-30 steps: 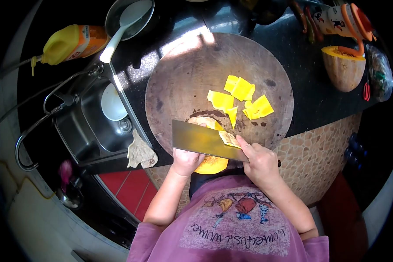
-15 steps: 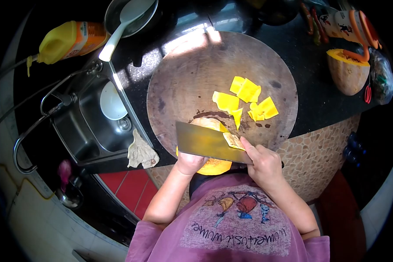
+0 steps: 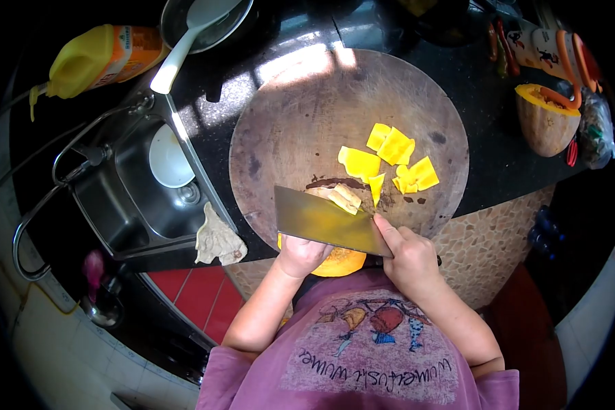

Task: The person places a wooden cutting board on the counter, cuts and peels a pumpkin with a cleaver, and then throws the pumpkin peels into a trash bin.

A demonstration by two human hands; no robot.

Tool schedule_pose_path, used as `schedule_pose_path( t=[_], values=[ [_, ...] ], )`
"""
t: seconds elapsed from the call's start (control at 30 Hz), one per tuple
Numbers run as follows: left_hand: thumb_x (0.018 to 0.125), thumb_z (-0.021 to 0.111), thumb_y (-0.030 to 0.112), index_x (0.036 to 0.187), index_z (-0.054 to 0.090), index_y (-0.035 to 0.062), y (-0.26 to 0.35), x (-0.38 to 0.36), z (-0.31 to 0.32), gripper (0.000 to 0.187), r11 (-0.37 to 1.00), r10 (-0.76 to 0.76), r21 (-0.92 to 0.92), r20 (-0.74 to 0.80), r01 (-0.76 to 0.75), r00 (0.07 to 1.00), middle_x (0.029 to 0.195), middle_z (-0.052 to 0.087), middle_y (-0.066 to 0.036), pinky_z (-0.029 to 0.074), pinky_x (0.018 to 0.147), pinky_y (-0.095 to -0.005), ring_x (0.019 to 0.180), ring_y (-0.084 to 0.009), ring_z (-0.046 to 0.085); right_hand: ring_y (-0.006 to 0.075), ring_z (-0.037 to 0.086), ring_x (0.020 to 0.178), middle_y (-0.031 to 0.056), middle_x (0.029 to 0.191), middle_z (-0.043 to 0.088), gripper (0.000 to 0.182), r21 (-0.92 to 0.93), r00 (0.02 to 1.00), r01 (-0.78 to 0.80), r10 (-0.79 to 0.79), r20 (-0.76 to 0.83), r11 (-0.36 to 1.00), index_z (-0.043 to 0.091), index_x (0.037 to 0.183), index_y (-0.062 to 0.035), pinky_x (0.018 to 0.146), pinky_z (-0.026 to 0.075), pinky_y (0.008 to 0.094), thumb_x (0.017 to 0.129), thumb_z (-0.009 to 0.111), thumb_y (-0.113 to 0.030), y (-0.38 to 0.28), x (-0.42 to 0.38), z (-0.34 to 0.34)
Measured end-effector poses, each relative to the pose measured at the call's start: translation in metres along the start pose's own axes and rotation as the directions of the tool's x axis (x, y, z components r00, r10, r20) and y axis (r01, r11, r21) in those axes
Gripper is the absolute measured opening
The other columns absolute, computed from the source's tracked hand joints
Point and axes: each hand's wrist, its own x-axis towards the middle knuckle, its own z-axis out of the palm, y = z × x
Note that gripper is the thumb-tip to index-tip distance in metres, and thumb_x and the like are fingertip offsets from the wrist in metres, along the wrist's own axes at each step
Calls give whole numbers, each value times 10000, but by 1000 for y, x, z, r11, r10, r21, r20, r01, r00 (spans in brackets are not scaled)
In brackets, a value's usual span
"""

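A broad cleaver (image 3: 328, 222) is in my right hand (image 3: 411, 258), which is closed round its handle with the index finger along the blade. Beneath the blade lies a piece of pumpkin (image 3: 339, 262), mostly hidden, its orange flesh showing at the near edge. My left hand (image 3: 304, 255) holds the pumpkin from the left, its fingertips covered by the blade. A cut strip of pumpkin peel (image 3: 345, 198) rests at the blade's far edge. Beyond it, several yellow pumpkin pieces (image 3: 360, 162) lie on the round wooden chopping board (image 3: 287, 130).
At left is a sink (image 3: 121, 179) with a white bowl (image 3: 170, 156) in it and a cloth (image 3: 219, 236) on its corner. A pot (image 3: 234, 22) with a white ladle (image 3: 174, 65) and a yellow bottle (image 3: 82, 63) stand behind. A cut pumpkin half (image 3: 550, 128) sits far right.
The strip of peel has shifted left and away from me, from the blade's right part to its far edge. The cleaver has tilted slightly. The whole view has shifted a little.
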Motion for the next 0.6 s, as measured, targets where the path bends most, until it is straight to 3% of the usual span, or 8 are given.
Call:
schedule_pose_path(
  t=[0.17,0.27,0.33,0.53,0.6],
  values=[
    [612,772,11,913,736,37,0,-1,-1,304,1000,3,11,19,-3,1000,1008,686,-104,524,873,-425,969,-309,664,323,635,590,138,724,603,469,-15,1000,-19,19,5,1000,636,1213,-57,565,537,424,746,603,-36,-13,21,9],
    [593,776,8,921,733,41,0,0,2,333,997,2,81,-17,-1,1000,1040,672,-99,475,948,-434,1030,-310,630,328,644,603,150,722,621,396,-35,1000,-8,9,23,999,635,1186,-38,566,537,435,797,567,-56,-13,25,3],
    [593,796,46,874,724,49,-1,1,2,289,992,43,122,-41,-38,998,1000,660,-59,502,841,-389,964,-270,608,346,658,618,161,717,628,406,-25,996,-39,41,78,999,628,1192,-36,579,544,445,791,568,-50,-8,15,-8],
    [613,787,42,870,717,68,2,6,0,267,995,44,96,-25,-41,999,955,635,-34,494,795,-372,931,-240,586,380,679,661,220,751,673,384,-43,971,-106,112,211,993,609,1176,-13,633,549,480,797,550,-34,-5,24,-13],
    [624,783,40,881,717,69,4,6,1,267,994,40,99,-38,-36,998,949,634,-31,491,792,-367,924,-238,585,389,669,681,227,740,666,422,-83,946,-178,193,259,981,651,1162,-18,657,544,472,745,587,-27,-12,40,-1]
  ],
)
